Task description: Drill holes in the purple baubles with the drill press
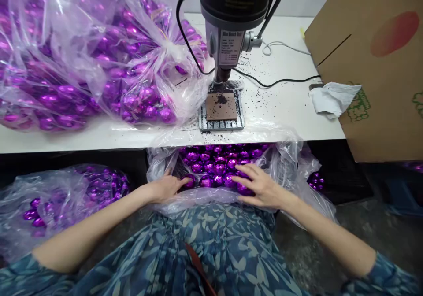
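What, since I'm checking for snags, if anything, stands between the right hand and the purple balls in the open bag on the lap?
Nothing visible does. The clear plastic bag gapes open around the purple balls, and the right hand is at them, its fingers seemingly touching some.

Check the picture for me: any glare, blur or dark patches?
Head view: bright glints on the purple balls in the open bag; head view: smaller print on the drill label too soft to read; head view: floor at lower right dim.
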`<action>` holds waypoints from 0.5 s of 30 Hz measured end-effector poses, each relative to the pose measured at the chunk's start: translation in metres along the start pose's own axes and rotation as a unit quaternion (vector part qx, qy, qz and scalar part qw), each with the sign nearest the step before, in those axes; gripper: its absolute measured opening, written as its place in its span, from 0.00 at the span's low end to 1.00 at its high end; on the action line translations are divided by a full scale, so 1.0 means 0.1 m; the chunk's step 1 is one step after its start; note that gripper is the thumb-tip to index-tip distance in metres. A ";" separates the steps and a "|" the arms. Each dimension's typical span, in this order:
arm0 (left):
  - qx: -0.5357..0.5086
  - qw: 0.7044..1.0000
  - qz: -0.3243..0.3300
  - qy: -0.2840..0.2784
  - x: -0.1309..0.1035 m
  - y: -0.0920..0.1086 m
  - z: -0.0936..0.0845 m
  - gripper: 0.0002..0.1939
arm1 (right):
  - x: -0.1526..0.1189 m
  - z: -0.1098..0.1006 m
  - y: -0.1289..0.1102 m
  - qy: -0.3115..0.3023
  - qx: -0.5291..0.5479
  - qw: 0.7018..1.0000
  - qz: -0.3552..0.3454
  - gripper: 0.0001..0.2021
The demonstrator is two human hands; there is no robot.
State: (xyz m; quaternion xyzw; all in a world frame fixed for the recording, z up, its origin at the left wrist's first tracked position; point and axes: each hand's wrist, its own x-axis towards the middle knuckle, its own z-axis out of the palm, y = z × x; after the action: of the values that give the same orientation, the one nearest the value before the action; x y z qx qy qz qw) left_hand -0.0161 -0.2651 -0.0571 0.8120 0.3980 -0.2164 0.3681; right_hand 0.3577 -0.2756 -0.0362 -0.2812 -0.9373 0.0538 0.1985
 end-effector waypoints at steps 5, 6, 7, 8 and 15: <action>-0.015 0.998 0.066 -0.006 -0.22 0.05 -0.25 0.29 | -0.43 0.40 -0.03 -0.100 -0.007 0.995 -0.004 0.26; -0.038 0.995 0.090 -0.004 -0.26 0.07 -0.29 0.27 | -0.40 0.46 0.07 -0.113 -0.004 0.994 0.001 0.28; -0.062 0.992 0.113 0.001 -0.28 0.08 -0.31 0.24 | -0.33 0.52 0.17 -0.123 0.000 0.992 0.009 0.29; -0.086 0.987 0.135 0.005 -0.30 0.10 -0.33 0.20 | -0.23 0.58 0.29 -0.132 0.003 0.991 0.021 0.30; -0.177 0.954 0.240 -0.014 -0.42 0.19 -0.40 0.18 | 0.58 0.89 0.68 -0.151 0.047 0.985 0.075 0.25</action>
State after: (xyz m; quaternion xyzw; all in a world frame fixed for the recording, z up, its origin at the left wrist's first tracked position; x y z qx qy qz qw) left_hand -0.0231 -0.2623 0.0031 0.8021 0.2179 -0.0588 0.5529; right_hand 0.3121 -0.1857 -0.1124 -0.3296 -0.9293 0.1537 0.0633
